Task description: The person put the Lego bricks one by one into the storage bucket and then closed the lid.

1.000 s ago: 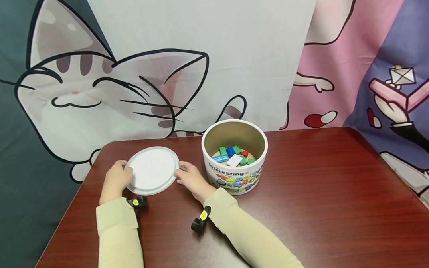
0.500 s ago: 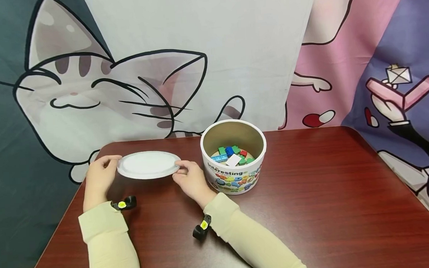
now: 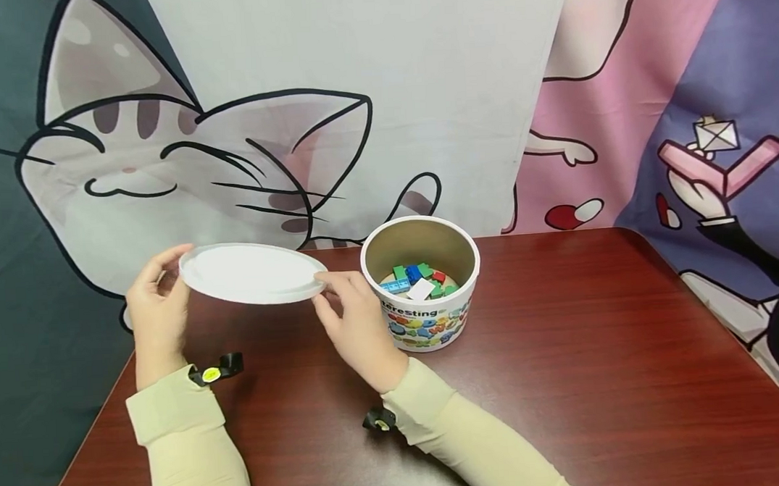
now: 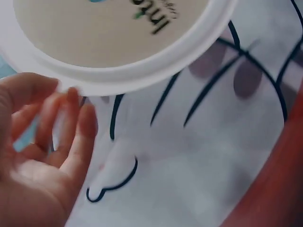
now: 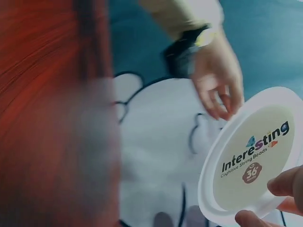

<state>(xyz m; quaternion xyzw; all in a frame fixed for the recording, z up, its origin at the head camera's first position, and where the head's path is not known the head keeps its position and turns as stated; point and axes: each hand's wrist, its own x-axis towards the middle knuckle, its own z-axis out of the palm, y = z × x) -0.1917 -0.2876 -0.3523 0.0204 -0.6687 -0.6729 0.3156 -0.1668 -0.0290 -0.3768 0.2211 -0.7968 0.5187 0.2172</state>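
A round white lid [image 3: 254,273] is held up over the left part of the table, tilted so that it looks like a thin oval in the head view. My left hand [image 3: 160,307] pinches its left rim with the fingertips, right at the edge in the left wrist view. On the opposite rim, my right hand [image 3: 360,324] pinches it between thumb and fingers. Printing with the word "Interesting" shows on the lid [image 5: 251,161] in the right wrist view. Close beyond the right hand stands a white printed bucket [image 3: 426,328] without a cover, holding several coloured building blocks [image 3: 420,281].
The bucket stands upright on a reddish-brown wooden table [image 3: 603,350], near its back edge. Behind the table hangs a cloth backdrop [image 3: 448,81] with a cartoon cat. Black camera straps [image 3: 216,370] sit on both wrists.
Both hands have raised the lid from the table and tilted it. The left hand has moved left and up, and the lid now appears larger. The bucket has stayed in place.
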